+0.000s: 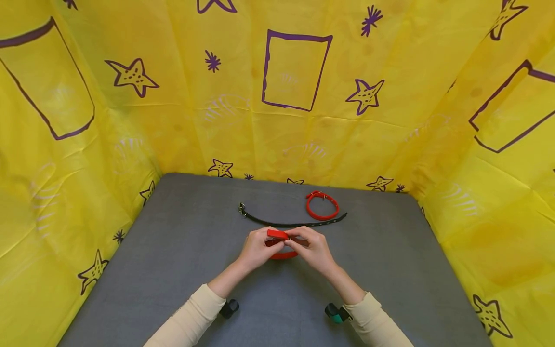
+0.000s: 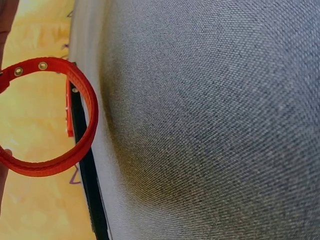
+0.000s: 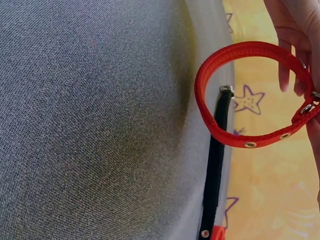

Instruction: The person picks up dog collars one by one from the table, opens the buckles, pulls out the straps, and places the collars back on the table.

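Note:
Both hands hold a red collar (image 1: pixel 284 255) bent into a ring, up above the grey table. The left hand (image 1: pixel 257 248) pinches the strap near its upper end. From the other side, the right hand (image 1: pixel 316 250) grips it close to the buckle. In the right wrist view the collar (image 3: pixel 202 95) shows metal eyelets and a metal buckle (image 3: pixel 307 108), with the strap meeting there. The left wrist view shows the collar's loop (image 2: pixel 93 110) with its eyelets; most of the left hand is cut off by the frame edge.
Beyond the hands a black collar (image 1: pixel 286 225) lies stretched out on the grey table (image 1: pixel 381 270), its buckle to the left. Another red collar (image 1: pixel 322 217), closed into a ring, lies behind its right end. Yellow patterned cloth (image 1: pixel 173 130) walls the table's back and sides.

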`<state>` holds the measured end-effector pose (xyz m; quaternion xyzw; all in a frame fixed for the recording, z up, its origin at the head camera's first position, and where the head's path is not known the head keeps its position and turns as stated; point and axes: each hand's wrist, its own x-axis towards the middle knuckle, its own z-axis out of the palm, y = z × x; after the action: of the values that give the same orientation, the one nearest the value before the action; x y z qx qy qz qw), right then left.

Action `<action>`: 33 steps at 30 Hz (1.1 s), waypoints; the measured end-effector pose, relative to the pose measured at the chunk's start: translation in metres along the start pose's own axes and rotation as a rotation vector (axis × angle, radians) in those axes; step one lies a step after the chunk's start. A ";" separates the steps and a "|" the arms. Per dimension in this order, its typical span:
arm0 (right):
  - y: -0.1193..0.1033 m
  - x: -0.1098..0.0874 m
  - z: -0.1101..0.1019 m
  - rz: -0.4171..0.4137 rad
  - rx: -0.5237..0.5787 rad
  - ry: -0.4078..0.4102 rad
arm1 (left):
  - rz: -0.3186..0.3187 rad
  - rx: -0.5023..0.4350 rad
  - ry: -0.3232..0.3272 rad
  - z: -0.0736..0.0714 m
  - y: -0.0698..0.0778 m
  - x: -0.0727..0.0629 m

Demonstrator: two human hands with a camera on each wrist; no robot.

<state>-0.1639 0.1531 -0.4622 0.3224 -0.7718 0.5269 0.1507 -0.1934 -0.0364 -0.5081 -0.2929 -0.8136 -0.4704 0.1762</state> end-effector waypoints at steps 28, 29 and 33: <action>0.022 -0.006 0.002 0.018 0.028 -0.035 | -0.151 -0.318 -0.001 -0.016 0.023 0.001; 0.018 -0.005 0.001 0.017 0.030 -0.041 | -0.154 -0.315 -0.004 -0.019 0.027 0.001; 0.004 -0.002 -0.004 0.063 0.033 -0.078 | -0.170 -0.328 -0.009 -0.024 0.034 0.001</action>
<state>-0.1654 0.1579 -0.4642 0.3210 -0.7779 0.5312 0.0985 -0.1726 -0.0436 -0.4734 -0.2500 -0.7487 -0.6085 0.0818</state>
